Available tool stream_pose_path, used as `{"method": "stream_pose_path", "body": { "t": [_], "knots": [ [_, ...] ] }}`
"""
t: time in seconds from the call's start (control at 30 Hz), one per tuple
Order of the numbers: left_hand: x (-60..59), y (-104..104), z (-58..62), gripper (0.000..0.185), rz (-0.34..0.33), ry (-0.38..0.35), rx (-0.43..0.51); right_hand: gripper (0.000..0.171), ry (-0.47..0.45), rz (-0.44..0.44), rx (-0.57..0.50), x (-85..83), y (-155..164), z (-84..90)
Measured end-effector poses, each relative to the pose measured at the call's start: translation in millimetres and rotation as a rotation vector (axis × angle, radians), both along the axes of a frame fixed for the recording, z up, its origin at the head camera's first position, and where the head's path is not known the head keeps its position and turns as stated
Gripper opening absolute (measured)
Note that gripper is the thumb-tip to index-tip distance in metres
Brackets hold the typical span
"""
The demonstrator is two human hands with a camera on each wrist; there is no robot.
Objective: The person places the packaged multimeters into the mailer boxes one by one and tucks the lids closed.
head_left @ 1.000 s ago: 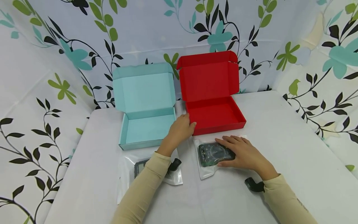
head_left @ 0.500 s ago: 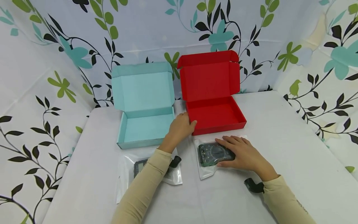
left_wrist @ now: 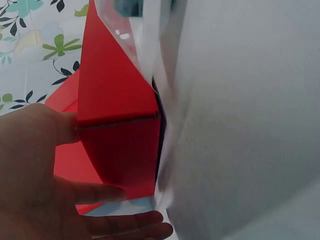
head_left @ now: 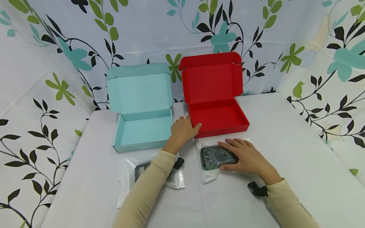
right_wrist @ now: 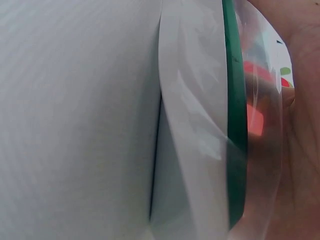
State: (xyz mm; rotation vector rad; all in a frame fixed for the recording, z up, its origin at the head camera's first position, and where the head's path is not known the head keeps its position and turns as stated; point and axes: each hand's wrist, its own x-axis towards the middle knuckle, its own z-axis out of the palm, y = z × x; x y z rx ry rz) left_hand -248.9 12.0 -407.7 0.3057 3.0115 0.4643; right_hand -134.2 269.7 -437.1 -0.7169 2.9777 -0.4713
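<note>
In the head view my left hand point(head_left: 182, 129) reaches between two open boxes. Its thumb is at the front left corner of the red box point(head_left: 219, 133). The left wrist view shows its fingers point(left_wrist: 100, 192) stretched along that box's side wall. Left of this hand stands the light blue box point(head_left: 142, 145). My right hand point(head_left: 246, 156) lies over a multimeter point(head_left: 215, 158) in a clear bag point(head_left: 209, 178), thumb on the near edge, fingertips over the far edge. A green edge of the multimeter point(right_wrist: 235, 115) shows through plastic in the right wrist view.
A second multimeter point(head_left: 140, 169) in a clear bag point(head_left: 126, 163) lies partly under the left forearm. Both boxes stand near the back of the white table point(head_left: 214, 202), before a leaf-patterned cloth point(head_left: 142, 34). Black wrist mounts point(head_left: 257, 189) stick out at the sleeves.
The light blue box has shifted left, widening the gap to the red box. My left hand stays beside the red box. My right hand stays on the bagged multimeter.
</note>
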Motion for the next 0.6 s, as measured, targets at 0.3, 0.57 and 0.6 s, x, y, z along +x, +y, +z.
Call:
{"method": "stream_pose_path", "body": {
  "t": [0.3,0.57,0.6],
  "knots": [
    [-2.0,-12,-0.1,0.067,-0.035,0.004,0.014,0.101,-0.022,0.038,0.003,0.0,7,5.8],
    [2.6,-20,0.5,0.065,-0.058,-0.027,0.000,0.100,-0.019,0.035,-0.021,5.4,8,4.6],
    [3.1,-20,0.1,0.063,-0.062,-0.024,-0.006,0.099,-0.013,0.035,-0.020,5.6,8,4.3]
  ]
}}
